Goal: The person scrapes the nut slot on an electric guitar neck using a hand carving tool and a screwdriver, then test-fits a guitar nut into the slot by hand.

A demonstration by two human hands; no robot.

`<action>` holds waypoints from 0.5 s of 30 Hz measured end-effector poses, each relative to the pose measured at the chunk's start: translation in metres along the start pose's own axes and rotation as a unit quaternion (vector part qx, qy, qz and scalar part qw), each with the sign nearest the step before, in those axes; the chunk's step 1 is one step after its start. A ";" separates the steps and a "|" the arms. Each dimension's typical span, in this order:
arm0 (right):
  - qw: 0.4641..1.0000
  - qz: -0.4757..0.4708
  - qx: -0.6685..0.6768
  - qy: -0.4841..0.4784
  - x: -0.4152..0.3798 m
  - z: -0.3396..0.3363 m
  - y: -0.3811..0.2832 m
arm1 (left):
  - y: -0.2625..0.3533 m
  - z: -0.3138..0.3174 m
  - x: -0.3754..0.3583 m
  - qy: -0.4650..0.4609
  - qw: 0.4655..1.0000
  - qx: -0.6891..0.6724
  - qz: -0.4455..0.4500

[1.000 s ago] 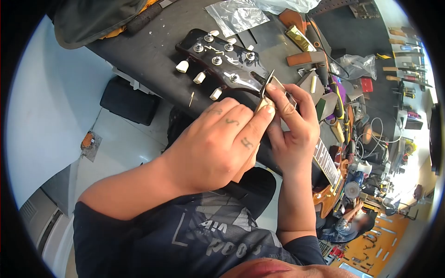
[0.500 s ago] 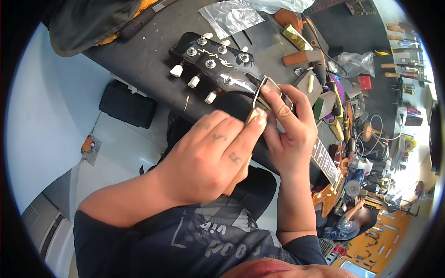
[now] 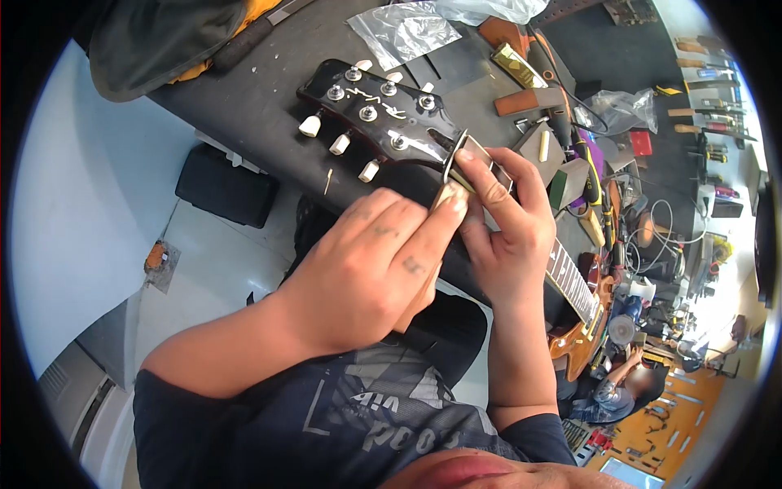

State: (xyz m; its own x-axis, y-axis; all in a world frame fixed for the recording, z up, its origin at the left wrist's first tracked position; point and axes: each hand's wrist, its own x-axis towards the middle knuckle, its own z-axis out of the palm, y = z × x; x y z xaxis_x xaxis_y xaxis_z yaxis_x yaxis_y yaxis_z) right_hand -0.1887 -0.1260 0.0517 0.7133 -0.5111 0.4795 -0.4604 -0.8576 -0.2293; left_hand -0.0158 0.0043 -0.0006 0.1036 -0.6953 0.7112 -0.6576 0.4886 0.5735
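Observation:
A black guitar headstock point(image 3: 383, 110) with silver tuner posts and cream tuning pegs lies on the bench, its fretboard point(image 3: 573, 281) running toward the lower right. My right hand point(image 3: 513, 212) pinches a small flat, metal-edged plate point(image 3: 482, 150) across the neck where the headstock begins. In my left hand point(image 3: 358, 269) the fingers are wrapped round a flat tan strip point(image 3: 421, 304), which looks like wood. Its tip touches or nearly touches the plate's lower edge. My fingers hide most of the strip and part of the plate.
Plastic bags point(image 3: 407, 33), a brown block point(image 3: 529, 101) and several hand tools crowd the bench beyond the neck. A dark bag point(image 3: 167, 45) sits at the upper left. Another person point(image 3: 611, 395) works farther down at the right. A black case point(image 3: 226, 183) stands on the floor.
My left hand has shifted very slightly up and the tan strip shows a little more below it. My right hand still holds the plate in nearly the same place.

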 end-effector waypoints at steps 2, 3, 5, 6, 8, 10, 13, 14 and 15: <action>1.000 0.002 -0.007 -0.001 0.001 -0.001 0.000 | 0.002 -0.004 -0.005 -0.008 1.000 -0.005 -0.001; 1.000 0.007 -0.006 -0.004 0.001 -0.001 -0.001 | 0.002 -0.004 -0.004 -0.006 1.000 -0.006 0.003; 0.999 0.030 -0.010 -0.020 0.000 -0.003 -0.004 | -0.002 0.001 0.004 0.003 1.000 -0.003 0.009; 1.000 0.019 -0.006 -0.014 0.001 -0.002 -0.003 | -0.003 0.002 0.007 0.009 1.000 -0.002 0.013; 1.000 0.001 -0.002 0.001 -0.001 0.000 0.000 | 0.002 -0.004 -0.003 -0.005 1.000 -0.006 0.005; 1.000 0.016 -0.012 -0.010 0.000 -0.003 -0.003 | 0.003 -0.006 -0.004 -0.015 1.000 -0.005 0.008; 1.000 0.014 -0.001 -0.006 0.001 0.000 -0.003 | -0.003 0.002 0.004 -0.001 1.000 0.012 0.017; 1.000 0.010 0.001 -0.004 0.000 0.001 -0.004 | -0.002 -0.001 0.003 -0.007 1.000 0.014 0.011; 1.000 0.007 0.001 -0.002 0.001 0.001 -0.003 | -0.002 -0.002 0.003 -0.013 1.000 0.015 0.008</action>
State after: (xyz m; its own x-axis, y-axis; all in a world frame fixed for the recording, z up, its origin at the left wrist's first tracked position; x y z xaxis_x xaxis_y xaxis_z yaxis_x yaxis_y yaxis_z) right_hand -0.1864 -0.1237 0.0520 0.7082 -0.5239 0.4732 -0.4702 -0.8500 -0.2374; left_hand -0.0124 0.0024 0.0010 0.0737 -0.7019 0.7085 -0.6809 0.4837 0.5499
